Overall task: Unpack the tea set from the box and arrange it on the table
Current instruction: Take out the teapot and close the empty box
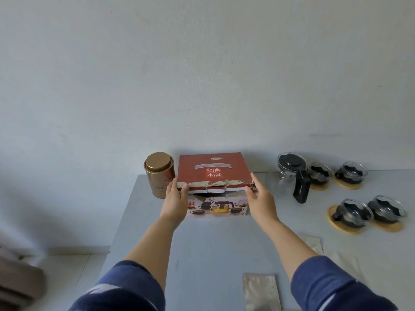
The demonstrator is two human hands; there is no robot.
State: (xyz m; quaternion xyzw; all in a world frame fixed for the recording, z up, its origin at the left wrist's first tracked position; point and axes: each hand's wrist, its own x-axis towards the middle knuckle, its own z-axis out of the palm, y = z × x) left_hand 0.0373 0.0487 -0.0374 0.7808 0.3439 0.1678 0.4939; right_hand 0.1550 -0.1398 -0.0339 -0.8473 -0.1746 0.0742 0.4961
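Both hands are on the red box (215,173), which sits at the far middle of the bench (202,248) against the wall. The left hand (174,199) clasps the left front corner of the lid flap, thumb on the torn front edge and fingers along the side. The right hand (260,198) mirrors it at the right corner, fingers spread fairly wide along the side. A symmetric two-corner hold suits a wide, floppy cardboard flap: it likely keeps the lid level and spares the ragged edge further tearing.

A dark gap shows under the flap; the contents cannot be seen.

The tea set appears already out. The glass teapot (292,173) with black lid and handle stands to the right of the box. Four glass cups sit beyond it, apparently on wooden coasters: two at the back (320,175) (351,172), two nearer (352,213) (386,208). This loose grid keeps the glass clear of the box and of the working hands.

A gold tea tin (159,175) stands just beside the box's left side. Foil sachets (261,292) lie on the near bench.

Judgement: unpacking looks nearly done; the hands are probably closing or shifting the box.
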